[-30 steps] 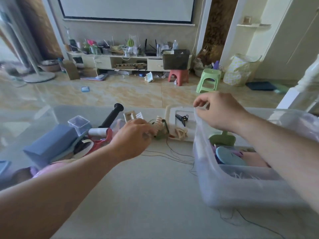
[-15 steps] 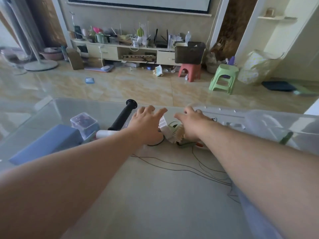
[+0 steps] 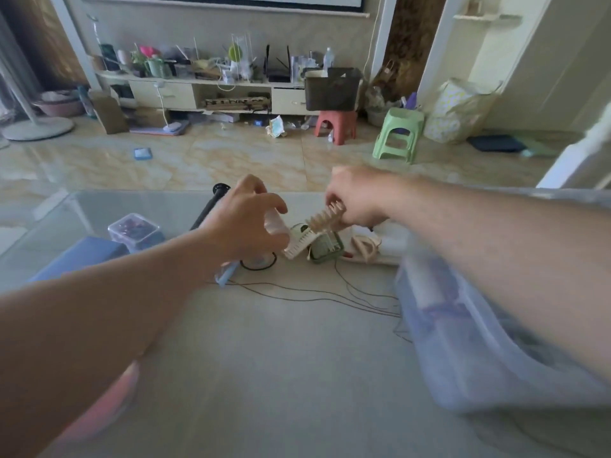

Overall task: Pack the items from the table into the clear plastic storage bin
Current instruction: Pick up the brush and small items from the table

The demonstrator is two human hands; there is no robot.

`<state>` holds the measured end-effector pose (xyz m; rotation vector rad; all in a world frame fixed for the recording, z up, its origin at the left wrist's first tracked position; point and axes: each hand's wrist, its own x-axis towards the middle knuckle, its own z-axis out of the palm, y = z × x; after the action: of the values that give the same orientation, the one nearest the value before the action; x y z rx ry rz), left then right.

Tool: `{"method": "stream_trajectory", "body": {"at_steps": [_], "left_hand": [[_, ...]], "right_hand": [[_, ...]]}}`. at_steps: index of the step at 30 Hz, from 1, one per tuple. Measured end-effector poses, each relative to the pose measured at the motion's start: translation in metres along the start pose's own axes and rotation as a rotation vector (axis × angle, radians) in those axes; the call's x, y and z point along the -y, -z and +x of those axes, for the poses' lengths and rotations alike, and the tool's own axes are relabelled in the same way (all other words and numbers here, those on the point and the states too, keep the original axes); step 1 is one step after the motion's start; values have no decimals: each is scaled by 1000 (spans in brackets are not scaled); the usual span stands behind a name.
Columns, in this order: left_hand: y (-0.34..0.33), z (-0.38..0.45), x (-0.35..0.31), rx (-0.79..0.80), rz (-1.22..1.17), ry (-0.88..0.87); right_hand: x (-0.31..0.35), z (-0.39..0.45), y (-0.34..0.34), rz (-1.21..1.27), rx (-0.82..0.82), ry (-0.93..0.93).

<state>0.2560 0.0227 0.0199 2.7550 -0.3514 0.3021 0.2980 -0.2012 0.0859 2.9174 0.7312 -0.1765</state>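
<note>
Nearest, at the right, the clear plastic storage bin (image 3: 463, 352) sat on the table (image 3: 281, 375), its contents a blur through the wall. Thin dark cords (image 3: 314, 294) trailed across the tabletop toward it. Further in, the left hand (image 3: 248, 223) was curled loosely round a pale, blurred object (image 3: 274, 223) I could not identify, a white comb (image 3: 299, 246) just below it. The right hand (image 3: 357, 196) pinched a beige claw clip (image 3: 325, 219), lifted above a green square item (image 3: 325, 249). Far left stood a small clear box (image 3: 134, 228).
</note>
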Motion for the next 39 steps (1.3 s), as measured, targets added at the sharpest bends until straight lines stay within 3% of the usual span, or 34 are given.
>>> {"method": "stream_trajectory", "body": {"at_steps": [5,8,14,18,23,30,34,37,39], "left_hand": [[54,-23,-52,-110,-112,-66],[67,-20,-102,-175,-182,-127],[47,-8,-221,-161,-252,-336],[7,10,-264,-89,-181,-453],[-35,36,-272,7,-103,-397],[-51,46,-268,102,-26,-278],[-50,47,-281,72,55,-208],[-47,51,-296,55,-54,-80],[-42,52,-313,161,-317,41]], "right_hand": [[-66,-111,59,387,-224,-28],[-121,-163,55,408,-291,-160],[-195,-217,-11,233,-64,-359],[-215,-205,-55,222,61,-377],[-213,-163,-89,222,98,-317],[-219,-151,-102,479,-94,-361],[-210,-172,-61,788,-355,-353],[-201,-198,-32,956,-335,-215],[-199,-217,-25,748,-279,-126]]}}
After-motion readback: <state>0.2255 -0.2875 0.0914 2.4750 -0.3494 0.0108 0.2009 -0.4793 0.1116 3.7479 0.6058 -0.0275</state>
